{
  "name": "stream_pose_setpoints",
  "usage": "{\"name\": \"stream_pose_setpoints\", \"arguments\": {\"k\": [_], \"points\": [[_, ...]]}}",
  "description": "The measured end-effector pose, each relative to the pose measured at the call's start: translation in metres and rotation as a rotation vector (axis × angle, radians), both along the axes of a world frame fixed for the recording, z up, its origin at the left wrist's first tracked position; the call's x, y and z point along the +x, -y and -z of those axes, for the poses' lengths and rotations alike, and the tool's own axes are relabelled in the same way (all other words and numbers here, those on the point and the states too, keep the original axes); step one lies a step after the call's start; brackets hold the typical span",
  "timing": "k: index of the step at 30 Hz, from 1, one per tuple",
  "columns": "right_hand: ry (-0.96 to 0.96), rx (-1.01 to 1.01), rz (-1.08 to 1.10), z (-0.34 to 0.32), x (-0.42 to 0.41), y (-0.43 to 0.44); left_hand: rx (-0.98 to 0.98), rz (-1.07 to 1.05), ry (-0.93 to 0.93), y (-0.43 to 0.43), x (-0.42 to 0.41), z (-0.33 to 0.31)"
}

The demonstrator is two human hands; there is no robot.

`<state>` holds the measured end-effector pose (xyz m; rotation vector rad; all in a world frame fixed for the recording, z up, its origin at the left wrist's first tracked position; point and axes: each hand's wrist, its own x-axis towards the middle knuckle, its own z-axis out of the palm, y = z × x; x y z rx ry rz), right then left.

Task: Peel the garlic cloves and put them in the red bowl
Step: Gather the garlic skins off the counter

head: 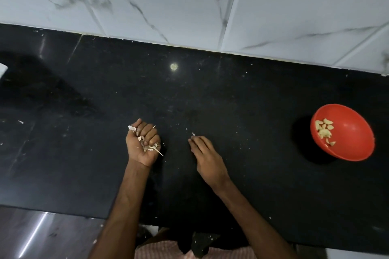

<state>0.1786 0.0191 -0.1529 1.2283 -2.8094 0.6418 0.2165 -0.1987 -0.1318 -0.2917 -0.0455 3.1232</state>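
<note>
A red bowl (349, 132) sits on the black counter at the right, with several peeled garlic cloves (324, 130) inside. My left hand (143, 145) is at the counter's middle, palm up, its fingers curled round a bunch of papery garlic skins (150, 147). My right hand (205, 155) lies to its right, fingers stretched forward and low over the counter, the fingertips at a small white skin scrap (193, 133). No unpeeled clove is visible.
The black stone counter (242, 94) carries tiny skin flecks, with a few at the far left. White marble tiles (168, 2) form the back wall. A white object (3, 70) shows at the left edge. The counter's front edge runs along the bottom.
</note>
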Motion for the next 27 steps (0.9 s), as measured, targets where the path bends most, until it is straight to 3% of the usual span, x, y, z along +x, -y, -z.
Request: {"name": "stream_pose_setpoints", "arguments": {"k": [5,11,16,19,23,27], "points": [[-0.084,0.040,-0.066,-0.002,0.012,-0.046,0.003,-0.048,0.058,-0.001,-0.010,0.000],[0.043,-0.017,-0.127,-0.007,0.001,-0.071,-0.057,-0.083,0.168,-0.016,-0.022,-0.010],[0.157,-0.380,0.130,-0.047,-0.010,-0.034,-0.140,-0.013,0.244,-0.037,-0.025,-0.017],[0.228,-0.551,0.151,-0.090,-0.008,0.012,-0.197,0.011,0.425,-0.058,-0.027,-0.013],[0.066,-0.413,0.003,-0.103,-0.015,0.039,-0.352,0.076,0.535,-0.077,-0.031,-0.012],[-0.053,-0.348,-0.028,-0.103,-0.021,0.041,-0.362,0.119,0.500,-0.073,-0.030,-0.016]]}}
